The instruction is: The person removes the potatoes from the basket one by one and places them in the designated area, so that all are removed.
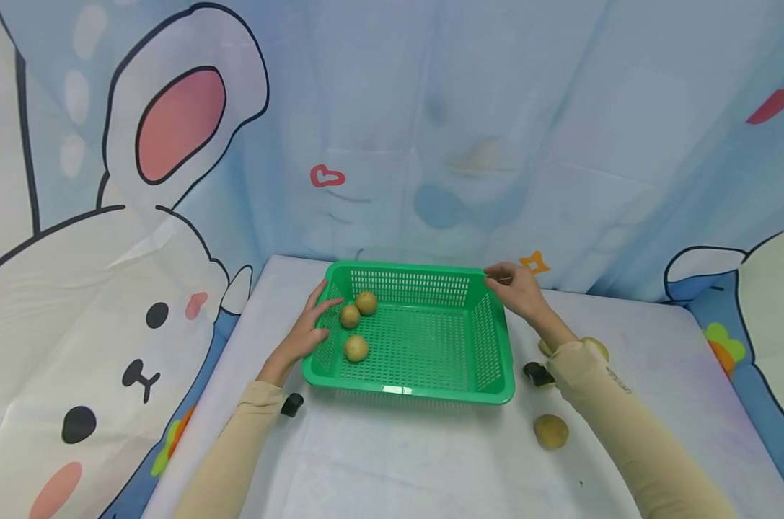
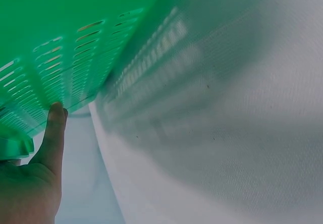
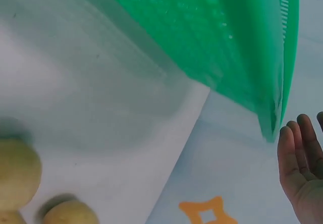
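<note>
A green perforated plastic basket (image 1: 407,393) stands on the white-covered table. Inside it, toward the left end, lie three round yellow-brown potatoes (image 1: 355,349). My left hand (image 1: 299,337) is at the basket's left rim with fingers spread, one reaching over the inside. In the left wrist view, a straight finger (image 2: 52,133) lies along the slotted outer wall. Up at the back right corner, my right hand (image 1: 518,290) has its fingertips by the rim. The right wrist view shows those fingers (image 3: 287,156) loosely bent beside the corner, holding nothing visible.
Right of the basket a loose potato (image 1: 551,432) lies on the table, with others partly hidden by my right sleeve (image 1: 599,404). A small black object (image 1: 538,373) sits at each wrist. Behind the table hangs a blue printed curtain (image 1: 392,144).
</note>
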Demonstrator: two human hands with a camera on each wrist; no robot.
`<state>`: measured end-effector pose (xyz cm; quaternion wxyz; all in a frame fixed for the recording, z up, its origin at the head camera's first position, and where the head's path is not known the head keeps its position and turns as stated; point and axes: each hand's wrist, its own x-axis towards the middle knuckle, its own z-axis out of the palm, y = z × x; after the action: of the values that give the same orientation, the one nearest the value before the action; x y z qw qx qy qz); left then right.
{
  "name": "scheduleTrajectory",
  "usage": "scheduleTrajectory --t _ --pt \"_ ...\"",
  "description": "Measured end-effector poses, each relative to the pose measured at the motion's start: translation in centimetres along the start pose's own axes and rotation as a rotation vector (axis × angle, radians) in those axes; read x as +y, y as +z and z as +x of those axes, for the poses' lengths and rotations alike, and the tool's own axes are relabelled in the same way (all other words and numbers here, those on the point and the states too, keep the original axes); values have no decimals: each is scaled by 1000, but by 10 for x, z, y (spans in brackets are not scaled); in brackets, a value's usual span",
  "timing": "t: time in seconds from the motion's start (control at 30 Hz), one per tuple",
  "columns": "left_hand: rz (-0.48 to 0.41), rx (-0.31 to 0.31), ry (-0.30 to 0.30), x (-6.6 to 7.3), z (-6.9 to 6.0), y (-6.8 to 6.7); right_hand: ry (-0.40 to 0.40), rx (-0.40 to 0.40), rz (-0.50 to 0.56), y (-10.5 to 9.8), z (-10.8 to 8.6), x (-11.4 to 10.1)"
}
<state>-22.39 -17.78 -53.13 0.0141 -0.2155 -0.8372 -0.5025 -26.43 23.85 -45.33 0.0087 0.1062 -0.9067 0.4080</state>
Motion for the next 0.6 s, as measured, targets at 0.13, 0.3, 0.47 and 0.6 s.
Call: scheduleTrajectory --t 0.13,0.3,0.47,0.6 --pt "-8 4 -8 1 0 0 -25 -41 21 12 5 -10" --pt "-8 -4 -14 0 0 -1 -102 -190 -10 34 12 -32" --pt "-16 -4 0 0 0 -2 -105 -350 -31 56 21 -55" --pt "-18 -5 4 -3 0 -1 -82 -416 -17 79 28 -68"
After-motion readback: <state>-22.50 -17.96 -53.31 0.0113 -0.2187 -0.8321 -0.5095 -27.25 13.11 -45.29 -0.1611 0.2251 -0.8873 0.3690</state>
